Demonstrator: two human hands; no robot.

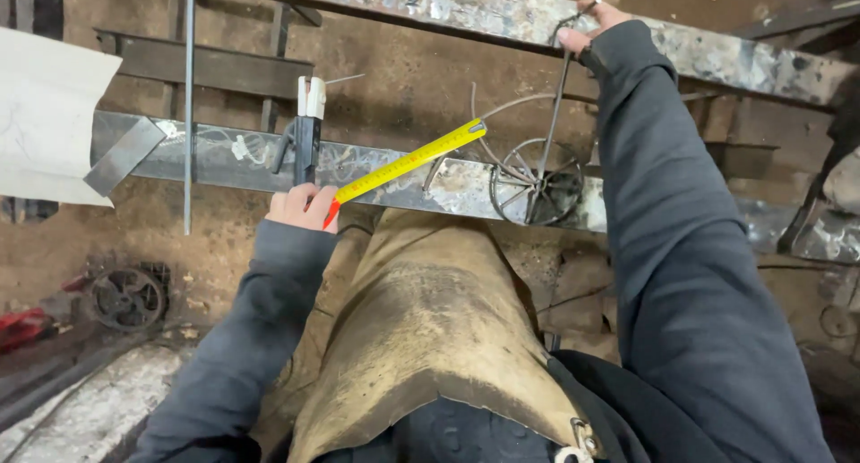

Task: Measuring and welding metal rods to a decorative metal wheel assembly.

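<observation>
The left hand (pixel 303 208) is closed around the case of a yellow tape measure (pixel 408 161), whose blade runs out slantwise up and to the right across the near steel beam (pixel 224 158), its hooked tip ending just short of the wire wheel piece (pixel 536 184); the case itself is hidden in the fist, only a red edge showing at the thumb. The right hand (pixel 587 29) reaches to the far steel beam (pixel 466 11) and pinches the top of a thin dark rod (pixel 555 114) that rises from the wheel, fingers curled tight on it. As a judgement, the measuring looks to be in mid-course: the blade is drawn out and laid toward the wheel, but its tip is not yet set against any part, so a reading seems still to be taken; the wheel piece looks already built, with spokes and a curved wire in place. Counted: one tape measure, one spoked wire wheel on the near beam, two long steel beams, one welding electrode holder (pixel 307 127) standing on the near beam just above the left hand, one thin upright bar (pixel 189 105) at the left, and one leather apron (pixel 421 329) over the knees.
</observation>
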